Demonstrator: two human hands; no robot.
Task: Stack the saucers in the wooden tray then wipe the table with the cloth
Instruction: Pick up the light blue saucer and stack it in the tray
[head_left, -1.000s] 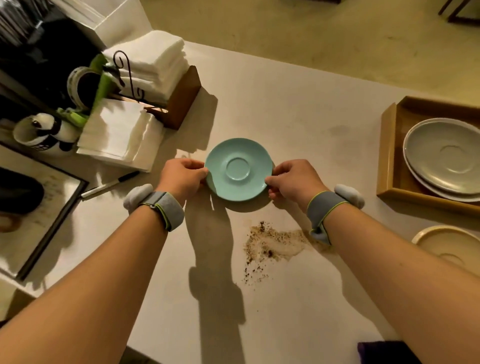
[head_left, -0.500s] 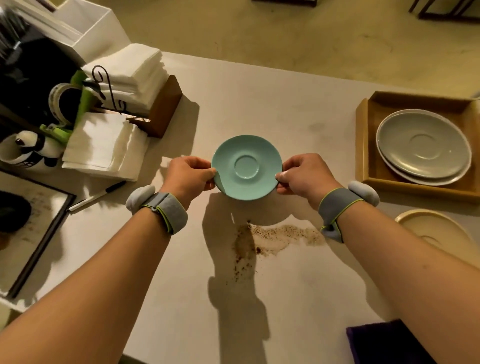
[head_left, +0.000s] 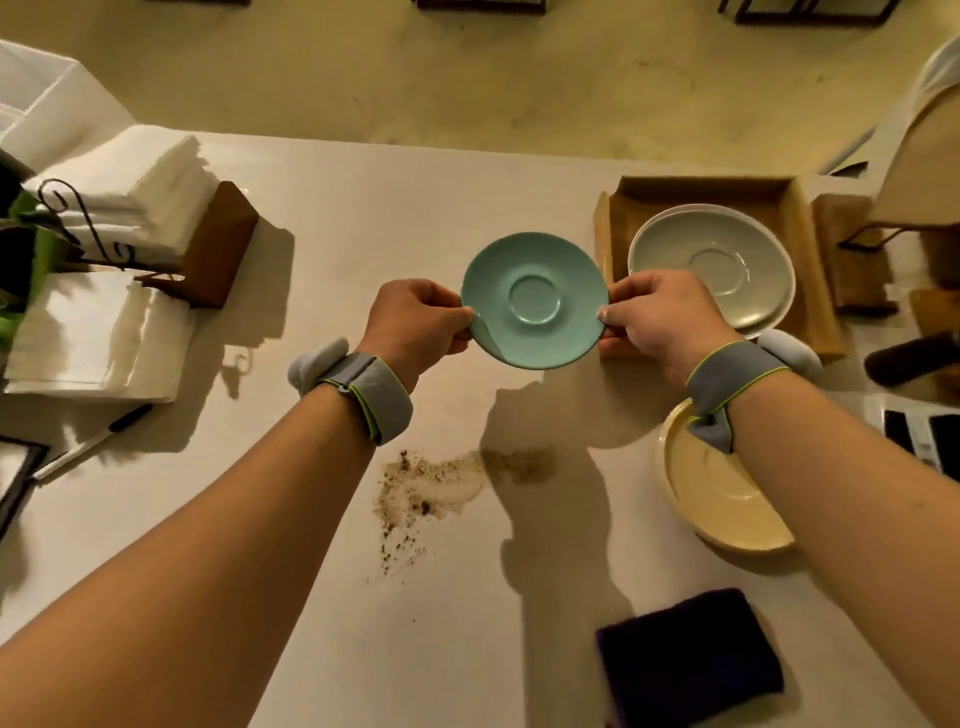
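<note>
Left hand (head_left: 415, 322) and right hand (head_left: 660, 319) each pinch opposite rims of the teal saucer (head_left: 535, 300), held level above the table (head_left: 363, 218) just left of the wooden tray (head_left: 605, 244) (grey saucers (head_left: 711, 265) already inside), so the right hand is nearer the tray.

Pale table (head_left: 415, 208) under warm dim light; yellowish floor (head_left: 519, 88) beyond; dark furniture legs (head_left: 480, 5) at top edge.
</note>
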